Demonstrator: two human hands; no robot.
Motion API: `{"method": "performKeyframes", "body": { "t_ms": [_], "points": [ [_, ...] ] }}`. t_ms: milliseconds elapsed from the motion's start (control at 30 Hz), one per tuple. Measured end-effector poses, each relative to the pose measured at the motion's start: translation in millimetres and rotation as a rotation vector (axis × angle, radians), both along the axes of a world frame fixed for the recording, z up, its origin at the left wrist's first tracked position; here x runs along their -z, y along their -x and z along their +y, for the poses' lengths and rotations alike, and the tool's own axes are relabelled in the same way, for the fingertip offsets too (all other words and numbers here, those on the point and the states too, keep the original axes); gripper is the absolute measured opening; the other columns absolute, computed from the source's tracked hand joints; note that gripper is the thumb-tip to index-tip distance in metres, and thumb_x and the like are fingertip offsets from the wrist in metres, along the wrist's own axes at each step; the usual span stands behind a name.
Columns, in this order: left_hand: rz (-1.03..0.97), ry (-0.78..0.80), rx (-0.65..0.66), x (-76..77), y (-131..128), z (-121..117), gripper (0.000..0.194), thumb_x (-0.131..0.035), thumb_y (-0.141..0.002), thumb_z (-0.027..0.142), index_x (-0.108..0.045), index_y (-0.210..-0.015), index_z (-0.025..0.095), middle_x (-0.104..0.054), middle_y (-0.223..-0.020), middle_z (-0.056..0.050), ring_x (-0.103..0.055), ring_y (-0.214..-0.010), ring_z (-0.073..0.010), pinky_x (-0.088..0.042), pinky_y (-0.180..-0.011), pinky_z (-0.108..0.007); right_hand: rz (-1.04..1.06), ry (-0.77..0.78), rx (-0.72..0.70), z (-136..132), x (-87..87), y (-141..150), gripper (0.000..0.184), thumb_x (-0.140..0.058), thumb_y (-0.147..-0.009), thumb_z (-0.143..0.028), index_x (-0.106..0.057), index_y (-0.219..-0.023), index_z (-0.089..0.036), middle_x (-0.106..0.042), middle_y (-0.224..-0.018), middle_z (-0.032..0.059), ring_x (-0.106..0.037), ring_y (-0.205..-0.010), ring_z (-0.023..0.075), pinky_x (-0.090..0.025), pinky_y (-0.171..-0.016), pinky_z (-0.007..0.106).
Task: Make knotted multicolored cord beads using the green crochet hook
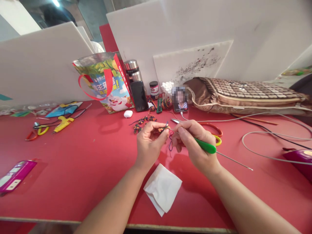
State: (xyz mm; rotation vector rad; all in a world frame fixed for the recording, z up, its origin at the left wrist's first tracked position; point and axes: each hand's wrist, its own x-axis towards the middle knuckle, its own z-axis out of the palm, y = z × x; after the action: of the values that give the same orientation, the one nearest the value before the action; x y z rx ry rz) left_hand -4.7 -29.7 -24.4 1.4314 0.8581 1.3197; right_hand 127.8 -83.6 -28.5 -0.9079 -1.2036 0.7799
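Note:
In the centre, my left hand (149, 144) pinches a small crocheted piece (162, 130) of dark, orange and multicoloured yarn between thumb and fingers. My right hand (198, 139) grips a crochet hook (205, 146) by its green handle; one metal end points toward the piece, the other sticks out behind my wrist. Whether the hook tip is inside a stitch I cannot tell. A loose yarn strand (170, 145) hangs between both hands. Behind my left hand lie knotted-looking crocheted pieces (143, 121) in similar yarn. Scissors (218, 140) with red and yellow handles are partly hidden behind my right hand.
A folded white tissue (163, 188) lies below my hands. Behind stand a lit phone (180, 103), a dark phone (139, 96), a yarn ball (166, 103), a jar (154, 89) and a shopping bag (107, 84). A yellow glue gun (63, 123) sits left; cables (246, 131) cross the right.

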Motion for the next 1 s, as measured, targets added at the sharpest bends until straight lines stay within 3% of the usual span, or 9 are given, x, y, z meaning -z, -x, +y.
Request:
{"method": "performKeyframes", "body": {
  "t_ms": [333, 567, 700, 900, 1000],
  "points": [
    [0.106, -0.114, -0.035, 2.9, 1.7, 1.4, 0.01, -0.081, -0.075, 0.023, -0.073, -0.082, 0.02, -0.072, -0.077, -0.002, -0.065, -0.066, -0.0126, -0.052, -0.059, -0.023, -0.052, 0.051, 0.037, 0.6, -2.4, 2.2, 0.015, -0.049, -0.101, -0.026, -0.058, -0.09, -0.021, -0.06, -0.062, -0.0034, -0.052, -0.046, 0.0107, -0.044, -0.048, 0.026],
    [-0.13, 0.151, 0.054, 1.7, -4.2, -1.6, 0.021, -0.085, -0.071, 0.028, -0.069, -0.083, 0.018, -0.066, -0.066, 0.002, -0.061, -0.053, -0.0106, -0.052, -0.052, -0.023, -0.194, -0.078, 0.092, 0.7, 5.1, 6.0, 0.012, -0.048, -0.103, -0.026, -0.057, -0.096, -0.022, -0.066, -0.073, -0.0012, -0.06, -0.057, 0.0116, -0.05, -0.058, 0.027],
    [-0.214, 0.217, 0.102, 3.2, -5.3, -1.7, 0.023, -0.084, -0.072, 0.029, -0.069, -0.084, 0.018, -0.065, -0.065, 0.003, -0.058, -0.05, -0.0094, -0.05, -0.05, -0.023, -0.179, -0.1, 0.078, 0.4, 6.3, 7.3, 0.012, -0.047, -0.104, -0.024, -0.058, -0.098, -0.023, -0.066, -0.072, -0.0014, -0.061, -0.058, 0.0121, -0.051, -0.058, 0.027],
    [-0.096, 0.084, 0.029, -2.0, -3.5, -4.5, 0.021, -0.084, -0.075, 0.031, -0.069, -0.084, 0.02, -0.066, -0.065, 0.002, -0.061, -0.056, -0.0116, -0.053, -0.054, -0.025, -0.103, -0.044, 0.019, 0.6, 9.1, 5.6, 0.015, -0.046, -0.105, -0.029, -0.06, -0.103, -0.023, -0.065, -0.074, -0.0001, -0.062, -0.06, 0.0135, -0.054, -0.06, 0.03],
    [0.003, -0.028, -0.046, -0.1, -2.4, -5.3, 0.016, -0.081, -0.079, 0.03, -0.072, -0.088, 0.021, -0.071, -0.075, -0.001, -0.066, -0.064, -0.0132, -0.056, -0.061, -0.026, -0.082, -0.013, 0.025, 1.5, 7.3, 5.6, 0.017, -0.046, -0.104, -0.027, -0.062, -0.101, -0.022, -0.066, -0.075, 0.0003, -0.064, -0.06, 0.0138, -0.054, -0.061, 0.03]
  ]
}}
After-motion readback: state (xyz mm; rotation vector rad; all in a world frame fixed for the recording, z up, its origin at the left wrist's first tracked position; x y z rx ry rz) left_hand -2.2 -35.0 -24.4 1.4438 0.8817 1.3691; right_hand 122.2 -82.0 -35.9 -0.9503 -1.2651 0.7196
